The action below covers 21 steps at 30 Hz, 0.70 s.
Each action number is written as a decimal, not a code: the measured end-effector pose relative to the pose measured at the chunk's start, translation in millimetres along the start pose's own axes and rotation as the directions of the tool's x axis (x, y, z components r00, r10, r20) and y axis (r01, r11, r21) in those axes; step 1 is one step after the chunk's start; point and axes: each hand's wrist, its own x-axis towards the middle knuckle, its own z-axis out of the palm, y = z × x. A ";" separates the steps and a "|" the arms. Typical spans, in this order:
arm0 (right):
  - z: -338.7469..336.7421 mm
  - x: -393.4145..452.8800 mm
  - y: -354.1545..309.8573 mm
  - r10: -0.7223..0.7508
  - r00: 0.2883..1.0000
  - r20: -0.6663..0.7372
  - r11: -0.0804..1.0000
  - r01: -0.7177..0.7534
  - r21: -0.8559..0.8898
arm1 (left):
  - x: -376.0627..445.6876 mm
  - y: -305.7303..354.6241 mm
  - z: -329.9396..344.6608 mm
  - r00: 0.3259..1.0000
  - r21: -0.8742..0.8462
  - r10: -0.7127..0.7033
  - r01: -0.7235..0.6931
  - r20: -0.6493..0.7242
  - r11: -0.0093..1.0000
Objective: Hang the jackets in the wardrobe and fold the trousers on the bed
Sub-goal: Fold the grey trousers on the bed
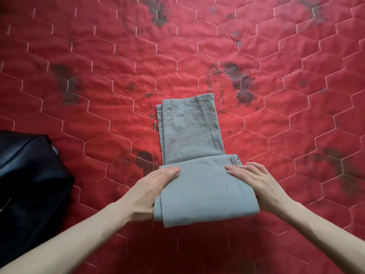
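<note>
Broadly, we look straight down on the bed (276, 56), covered by a red quilt stitched in pale hexagons and mottled with dark blotches; it fills the view, and no wardrobe or other part of the room is visible.

Next in size: a dark, shiny jacket (29, 184) bunched at the left edge, well apart from the work and not yet hung.

The grey trousers (189, 131) lie mid-frame on the quilt, long axis running away from us. The near end is doubled over into a thick pad; a single narrower panel extends beyond it toward the far hems. We judge the fold roughly half done.

Left hand (150, 192): flat against the left edge of the doubled section, thumb on top, the other fingers hidden beside or beneath the cloth; whether it grips we cannot tell. Right hand (256, 182): open, fingers (235, 171) spread and pressing flat on the top right corner of the doubled part, near a belt loop. Neither hand is visibly pinching cloth.

Key relation: the unfolded panel lies directly ahead of both hands, along the trousers' long axis. Both hands sit about equally near it. Judgement: the next fold carries the pad forward, or brings the far end back.
</note>
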 end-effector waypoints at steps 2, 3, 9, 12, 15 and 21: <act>-5.8 0.9 -6.0 0.096 0.991 -0.095 0.984 -0.080 0.161 | -4.1 6.0 0.5 0.989 -0.163 -0.145 0.142 -0.003 0.976; -7.5 2.4 -10.8 0.157 0.976 -0.154 0.967 -0.121 0.222 | -8.0 9.2 4.4 0.989 -0.226 -0.150 0.144 -0.011 0.964; -6.2 33.1 -39.3 0.617 0.774 -0.146 0.686 -0.437 0.582 | -2.9 38.2 6.1 0.881 -0.724 -0.413 0.129 -0.230 0.678; -2.3 57.8 -46.1 0.702 0.700 -0.134 0.616 -0.501 0.608 | 8.9 39.9 9.8 0.714 -0.837 -0.656 0.187 -0.244 0.515; 3.2 82.9 -47.0 0.765 0.631 -0.124 0.559 -0.557 0.614 | 24.0 21.5 17.8 0.573 -0.982 -0.819 0.136 -0.031 0.132; 22.8 94.7 -29.3 0.714 0.629 -0.307 0.700 -0.628 0.341 | 32.5 56.8 13.5 0.412 -0.589 -0.651 0.283 -0.638 0.757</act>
